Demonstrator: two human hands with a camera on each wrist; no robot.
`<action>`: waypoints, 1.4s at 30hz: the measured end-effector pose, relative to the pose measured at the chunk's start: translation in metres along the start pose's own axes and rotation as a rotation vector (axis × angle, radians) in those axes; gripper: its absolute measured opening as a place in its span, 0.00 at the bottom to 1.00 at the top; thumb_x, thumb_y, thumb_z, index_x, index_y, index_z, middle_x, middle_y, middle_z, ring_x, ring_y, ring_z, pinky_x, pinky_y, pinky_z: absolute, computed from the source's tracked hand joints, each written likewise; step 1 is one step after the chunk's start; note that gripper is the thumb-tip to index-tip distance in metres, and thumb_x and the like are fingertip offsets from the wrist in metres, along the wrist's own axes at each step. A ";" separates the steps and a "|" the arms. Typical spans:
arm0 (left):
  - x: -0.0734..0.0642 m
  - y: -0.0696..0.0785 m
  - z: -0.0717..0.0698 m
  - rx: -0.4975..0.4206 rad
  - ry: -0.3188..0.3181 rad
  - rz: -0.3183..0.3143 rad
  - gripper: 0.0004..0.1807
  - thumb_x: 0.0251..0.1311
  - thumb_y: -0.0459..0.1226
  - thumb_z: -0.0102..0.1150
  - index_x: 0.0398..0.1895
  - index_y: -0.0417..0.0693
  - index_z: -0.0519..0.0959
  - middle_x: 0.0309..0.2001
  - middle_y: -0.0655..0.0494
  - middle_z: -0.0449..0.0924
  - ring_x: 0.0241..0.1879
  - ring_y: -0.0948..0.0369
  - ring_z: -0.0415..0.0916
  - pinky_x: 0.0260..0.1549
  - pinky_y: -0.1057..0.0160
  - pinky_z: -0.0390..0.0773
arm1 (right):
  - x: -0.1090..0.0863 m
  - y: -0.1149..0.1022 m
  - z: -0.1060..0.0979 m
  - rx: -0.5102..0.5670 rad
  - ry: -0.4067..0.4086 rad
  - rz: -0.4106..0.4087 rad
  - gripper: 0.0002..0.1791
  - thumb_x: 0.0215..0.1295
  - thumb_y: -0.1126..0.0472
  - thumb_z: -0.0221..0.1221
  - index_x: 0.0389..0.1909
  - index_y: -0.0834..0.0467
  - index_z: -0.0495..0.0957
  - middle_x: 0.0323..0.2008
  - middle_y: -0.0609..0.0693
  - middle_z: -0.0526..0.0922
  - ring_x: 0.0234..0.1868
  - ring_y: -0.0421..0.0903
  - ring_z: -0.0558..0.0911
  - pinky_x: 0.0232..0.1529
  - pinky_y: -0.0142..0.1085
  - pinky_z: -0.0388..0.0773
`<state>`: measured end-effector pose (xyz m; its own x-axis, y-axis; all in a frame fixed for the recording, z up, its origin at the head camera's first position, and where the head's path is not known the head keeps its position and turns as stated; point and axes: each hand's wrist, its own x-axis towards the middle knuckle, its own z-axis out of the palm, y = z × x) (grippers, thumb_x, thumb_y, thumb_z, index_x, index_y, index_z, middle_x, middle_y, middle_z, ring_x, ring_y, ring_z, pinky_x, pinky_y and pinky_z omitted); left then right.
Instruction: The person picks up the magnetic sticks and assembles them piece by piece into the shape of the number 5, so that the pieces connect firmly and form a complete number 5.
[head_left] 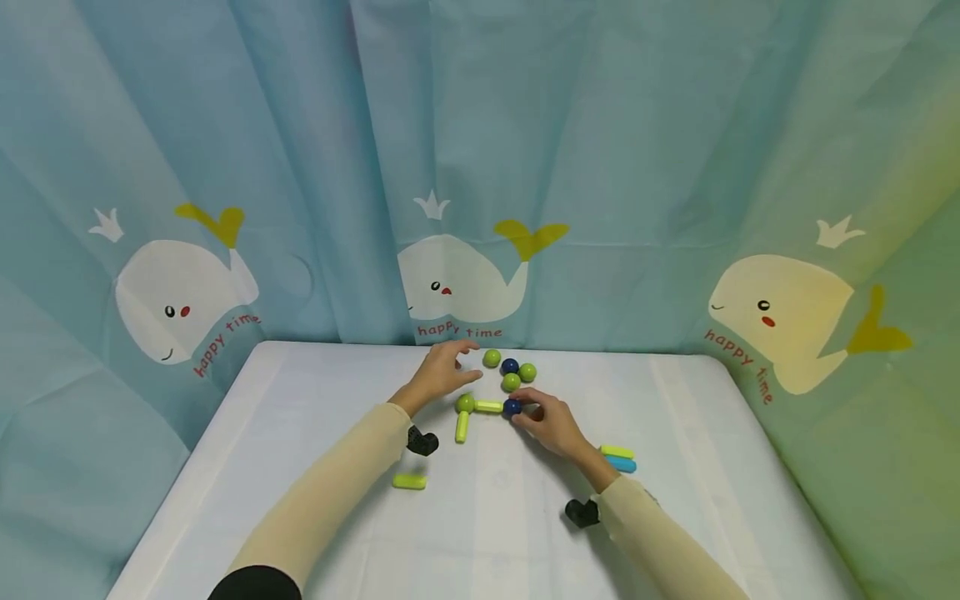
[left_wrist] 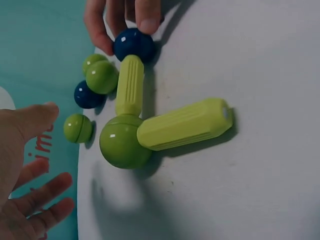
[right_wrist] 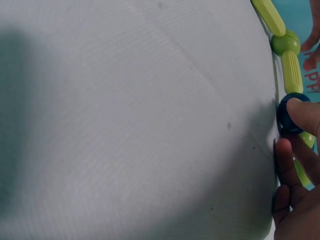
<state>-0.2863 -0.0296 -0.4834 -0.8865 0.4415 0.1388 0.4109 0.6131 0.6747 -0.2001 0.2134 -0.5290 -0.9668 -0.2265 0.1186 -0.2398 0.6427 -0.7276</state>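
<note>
Fingers pinch ball; curtain: "happy time"

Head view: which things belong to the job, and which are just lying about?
Job, apparently: dark blue ball pinched by right hand, green ball, two attached lime rods.

Lying about: three loose green balls, second dark blue ball, two loose lime rods, blue rod.

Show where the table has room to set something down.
Bare table runs from the blue stick to the right edge, and from the lone green stick to the black piece by the right sleeve. Crowded: far middle, with loose balls behind joined sticks.
</note>
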 end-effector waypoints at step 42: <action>0.046 -0.005 0.040 0.132 -0.015 -0.067 0.16 0.63 0.34 0.71 0.53 0.42 0.81 0.50 0.49 0.84 0.48 0.55 0.79 0.52 0.55 0.79 | -0.005 0.001 0.005 0.023 0.066 -0.018 0.19 0.63 0.66 0.70 0.55 0.55 0.83 0.48 0.54 0.88 0.31 0.41 0.79 0.35 0.35 0.77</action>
<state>-0.3203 0.0137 -0.5097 -0.9098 0.4061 0.0852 0.3766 0.7219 0.5805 -0.1953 0.2115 -0.5334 -0.9663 -0.1882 0.1755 -0.2556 0.6221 -0.7401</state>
